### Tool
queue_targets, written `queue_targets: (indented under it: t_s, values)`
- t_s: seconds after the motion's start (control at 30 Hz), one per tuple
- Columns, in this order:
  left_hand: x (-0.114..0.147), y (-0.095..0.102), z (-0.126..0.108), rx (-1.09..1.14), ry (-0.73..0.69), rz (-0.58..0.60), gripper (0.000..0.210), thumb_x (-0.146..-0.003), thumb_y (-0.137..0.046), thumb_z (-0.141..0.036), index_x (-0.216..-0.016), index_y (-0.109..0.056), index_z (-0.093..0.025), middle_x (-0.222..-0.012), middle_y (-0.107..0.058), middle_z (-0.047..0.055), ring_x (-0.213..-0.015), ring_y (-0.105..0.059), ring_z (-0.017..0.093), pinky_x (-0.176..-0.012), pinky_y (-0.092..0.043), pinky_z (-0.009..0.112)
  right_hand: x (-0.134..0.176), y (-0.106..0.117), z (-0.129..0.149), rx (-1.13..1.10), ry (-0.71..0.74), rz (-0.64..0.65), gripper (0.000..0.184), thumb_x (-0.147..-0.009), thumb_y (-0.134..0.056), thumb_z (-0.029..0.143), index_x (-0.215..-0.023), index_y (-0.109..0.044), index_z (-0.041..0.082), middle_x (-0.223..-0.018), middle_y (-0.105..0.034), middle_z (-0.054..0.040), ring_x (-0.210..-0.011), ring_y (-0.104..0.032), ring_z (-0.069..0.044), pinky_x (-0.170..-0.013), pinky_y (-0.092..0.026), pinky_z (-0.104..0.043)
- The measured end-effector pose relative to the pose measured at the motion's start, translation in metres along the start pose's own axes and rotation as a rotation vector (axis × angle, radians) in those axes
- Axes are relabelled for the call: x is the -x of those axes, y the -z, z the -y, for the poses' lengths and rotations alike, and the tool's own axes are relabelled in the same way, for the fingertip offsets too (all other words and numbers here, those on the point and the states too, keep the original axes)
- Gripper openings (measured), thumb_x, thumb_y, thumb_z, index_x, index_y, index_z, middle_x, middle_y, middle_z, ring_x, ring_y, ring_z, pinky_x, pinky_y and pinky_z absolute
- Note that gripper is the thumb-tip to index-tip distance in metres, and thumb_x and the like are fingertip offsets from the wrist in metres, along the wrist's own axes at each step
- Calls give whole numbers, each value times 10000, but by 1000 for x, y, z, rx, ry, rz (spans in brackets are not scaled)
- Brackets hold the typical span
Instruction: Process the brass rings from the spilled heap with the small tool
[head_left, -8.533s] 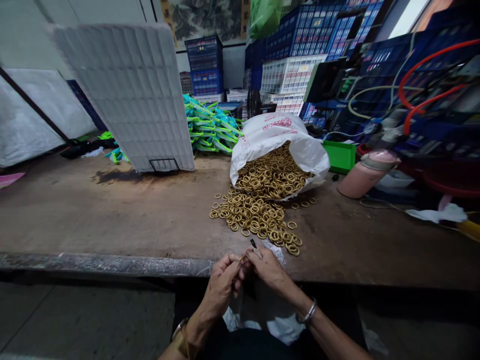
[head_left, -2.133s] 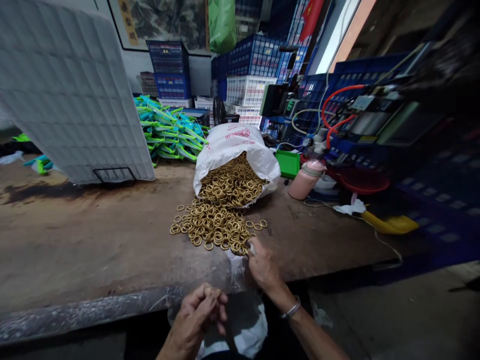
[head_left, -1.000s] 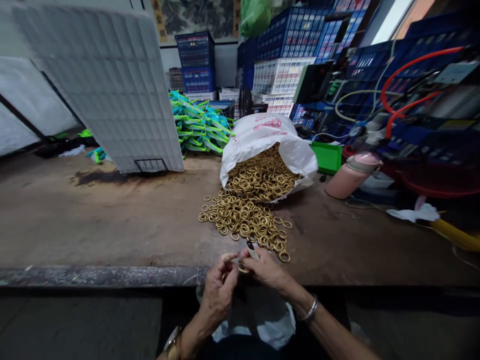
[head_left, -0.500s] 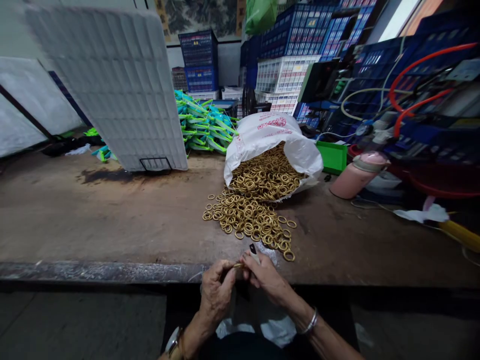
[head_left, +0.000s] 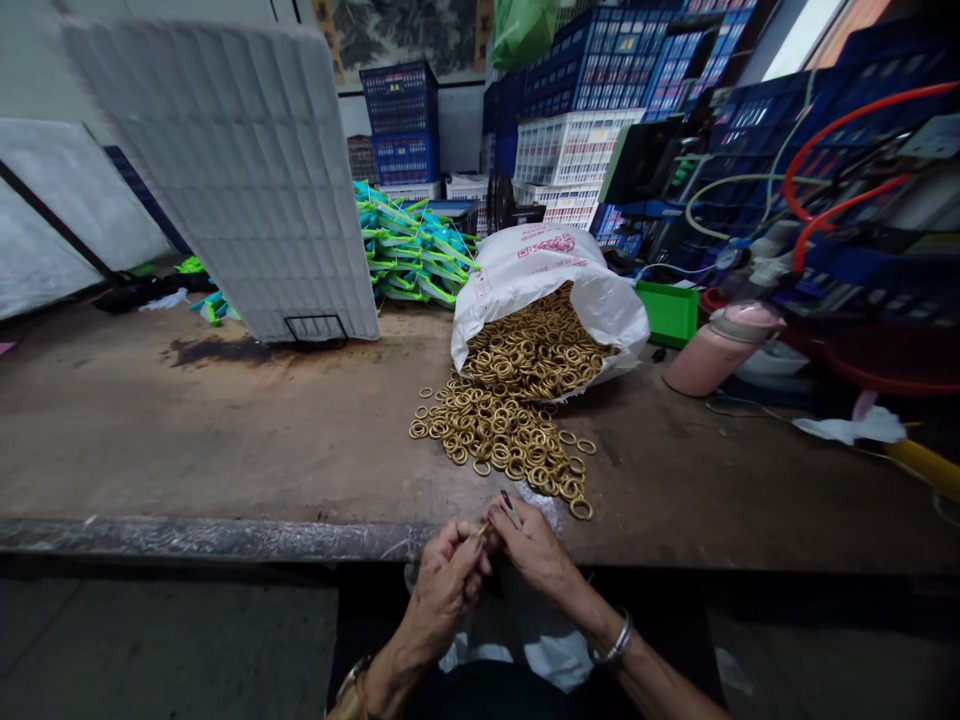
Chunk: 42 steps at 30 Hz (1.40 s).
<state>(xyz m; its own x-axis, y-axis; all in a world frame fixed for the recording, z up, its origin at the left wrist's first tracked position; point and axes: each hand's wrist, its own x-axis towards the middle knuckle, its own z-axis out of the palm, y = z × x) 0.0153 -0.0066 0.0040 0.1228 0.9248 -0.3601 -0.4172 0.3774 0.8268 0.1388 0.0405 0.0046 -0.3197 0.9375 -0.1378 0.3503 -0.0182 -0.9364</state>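
Between my two hands, just over the table's front edge, is a brass-coloured ring (head_left: 484,528), mostly covered by fingers. My left hand (head_left: 448,572) pinches it from the left. A slim grey tool with a dark end (head_left: 511,508) pokes out of my closed right hand (head_left: 531,545); its exact kind is hidden by the fingers. The right fingertips are close against the ring, but I cannot tell whether they grip it. Just beyond my hands lies a loose heap of brass-coloured rings (head_left: 502,430), spilling from an open white sack (head_left: 540,262).
A tall white ribbed panel (head_left: 240,190) stands on the brown table (head_left: 187,450) at left. Behind it are bundled green and blue pieces (head_left: 412,250). Right of the sack are a green tray (head_left: 667,312) and a pink bottle (head_left: 712,352). Stacked crates (head_left: 577,150) fill the back.
My left hand has turned, its fingers curling closer to my right hand. The ring between them has tilted. The tool in the right hand has rotated slightly.
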Motion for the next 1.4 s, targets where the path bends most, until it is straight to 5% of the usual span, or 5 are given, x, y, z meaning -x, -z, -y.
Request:
queue_targets:
  t_s: [0.13,0.3,0.93,1.2,1.4]
  values:
    - [1,-2,-2,-2,-19,-35,369,-648,-618,-479,-706,-424,-171,-534,-466,-66,-345,-250,3,-347,-142,157,7,0,0,338,163,38,119,-750,-369,172,-703,-478,186,-577,-497,24,-542,-443,-103,-527,-290,-207]
    - [2,-2,-2,-42,-19,-51,378,-652,-608,-496,-721,-416,-177,-545,-454,-72,-356,-248,1,-365,-147,157,12,-4,-4,582,198,62,197,-639,-364,62,-746,-477,184,-637,-551,-1,-578,-471,-116,-539,-261,-216]
    - [11,5,4,-340,-327,-43,272,-794,-490,-392,-654,-465,-161,-603,-430,-23,-533,-364,76,-499,-299,195,5,-5,-6,773,102,77,223,-702,-386,98,-879,-500,172,-716,-606,-25,-622,-513,-139,-533,-232,-239]
    - [20,-2,-7,76,6,79,295,-776,-492,-446,-697,-480,-163,-447,-353,-75,-358,-214,30,-355,-137,171,-26,2,-4,873,94,-149,256,-681,-380,35,-861,-502,170,-730,-600,-36,-633,-520,-141,-547,-234,-244]
    - [10,6,-9,242,0,-14,216,-740,-552,-356,-709,-484,-153,-698,-565,15,-398,-351,30,-333,-194,156,-43,-4,-1,972,54,-163,180,-785,-412,129,-940,-487,182,-920,-592,-69,-763,-550,-163,-596,-272,-251]
